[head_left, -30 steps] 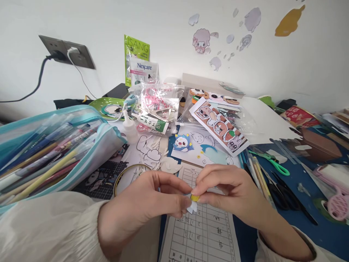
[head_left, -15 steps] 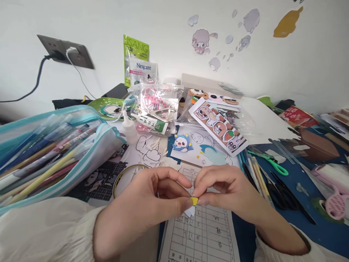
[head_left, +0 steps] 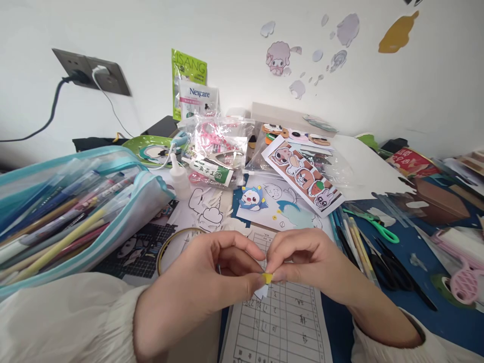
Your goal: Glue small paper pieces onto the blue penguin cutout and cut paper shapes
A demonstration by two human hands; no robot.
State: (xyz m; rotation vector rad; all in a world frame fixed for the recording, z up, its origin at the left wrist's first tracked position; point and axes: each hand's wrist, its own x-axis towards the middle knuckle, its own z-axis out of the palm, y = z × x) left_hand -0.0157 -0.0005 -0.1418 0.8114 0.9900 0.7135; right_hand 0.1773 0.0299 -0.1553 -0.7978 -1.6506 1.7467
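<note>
Between my fingertips is a small yellow paper piece (head_left: 267, 278), with a pale blue-white paper bit (head_left: 261, 291) hanging just under it. My left hand (head_left: 212, 272) pinches it from the left, thumb and forefinger closed. From the right, my right hand (head_left: 310, 262) pinches its other edge, its fingertips almost meeting the left ones. Both hands are above a printed form (head_left: 280, 322) with handwritten entries. Beyond them, a blue-and-white cartoon cutout (head_left: 253, 198) rests on a drawing sheet (head_left: 260, 217). The fingers hide part of the held pieces.
On the left lies an open pencil case (head_left: 151, 189) full of pens. A glue bottle (head_left: 179, 176) and a glue tube (head_left: 210, 171) stand and lie behind. At right are green-handled scissors (head_left: 385, 232), black scissors (head_left: 393, 269) and a pink tool (head_left: 464, 285). A tape roll (head_left: 163, 247) sits beside my left hand.
The hands and the yellow piece have shifted very slightly left. Both hands keep their pinch on it.
</note>
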